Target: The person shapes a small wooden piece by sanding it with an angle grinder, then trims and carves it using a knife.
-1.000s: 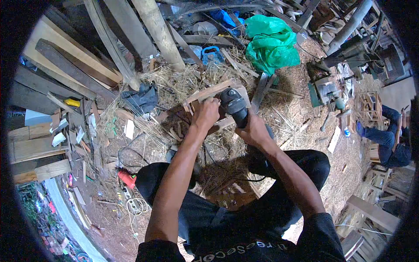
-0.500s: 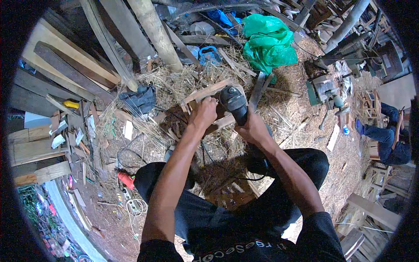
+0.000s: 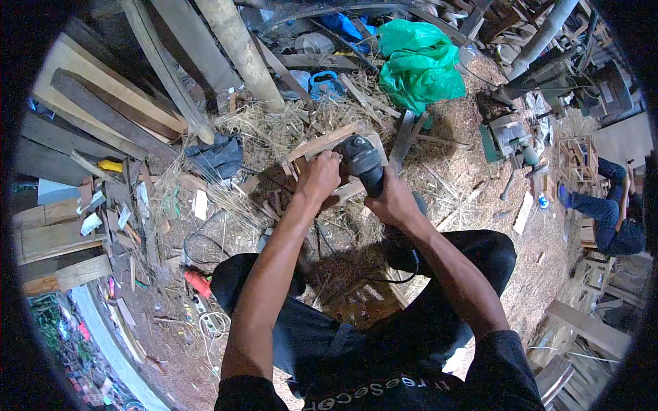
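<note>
My right hand is wrapped round the body of a black angle grinder, whose rounded head points away from me. The grinder sits over a small wooden frame on the littered ground between my knees. My left hand is closed at the frame's left side, close beside the grinder's head. Whether its fingers grip the wood or a side handle is hidden. The grinder's disc is out of sight beneath its head.
Wood scraps and shavings cover the ground. A green plastic sheet lies ahead, with planks leaning at left. A red power tool and a power strip lie by my left knee. Another person sits at far right.
The grinder and my right hand have shifted slightly left over the wooden frame. My left hand stays nearly in place. The far-right person's arm has moved.
</note>
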Demonstrator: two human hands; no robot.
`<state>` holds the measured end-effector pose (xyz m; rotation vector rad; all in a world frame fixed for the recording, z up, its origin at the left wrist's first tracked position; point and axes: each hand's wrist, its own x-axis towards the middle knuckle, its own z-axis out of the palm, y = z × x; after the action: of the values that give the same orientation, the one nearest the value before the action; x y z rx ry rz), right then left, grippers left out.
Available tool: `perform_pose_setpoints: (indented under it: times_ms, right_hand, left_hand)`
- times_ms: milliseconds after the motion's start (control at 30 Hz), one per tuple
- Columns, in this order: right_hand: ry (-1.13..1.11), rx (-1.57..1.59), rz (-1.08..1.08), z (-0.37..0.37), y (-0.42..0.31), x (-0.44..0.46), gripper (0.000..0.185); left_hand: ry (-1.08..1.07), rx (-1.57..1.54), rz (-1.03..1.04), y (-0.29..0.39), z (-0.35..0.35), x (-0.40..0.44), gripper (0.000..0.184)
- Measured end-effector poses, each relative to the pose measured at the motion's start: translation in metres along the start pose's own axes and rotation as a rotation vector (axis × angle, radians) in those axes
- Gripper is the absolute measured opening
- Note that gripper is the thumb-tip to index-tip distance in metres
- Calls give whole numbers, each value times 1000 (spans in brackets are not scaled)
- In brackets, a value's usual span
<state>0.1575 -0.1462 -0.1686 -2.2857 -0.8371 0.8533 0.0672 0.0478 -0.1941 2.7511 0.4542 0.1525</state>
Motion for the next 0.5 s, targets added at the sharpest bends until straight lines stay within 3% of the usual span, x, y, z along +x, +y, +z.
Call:
perform_pose_setpoints:
  times_ms: [500]
  right_hand:
    - [124, -57, -95, -3, -7, -4, 66]
  left_hand:
    - [-50, 10, 17, -5, 8, 1, 12]
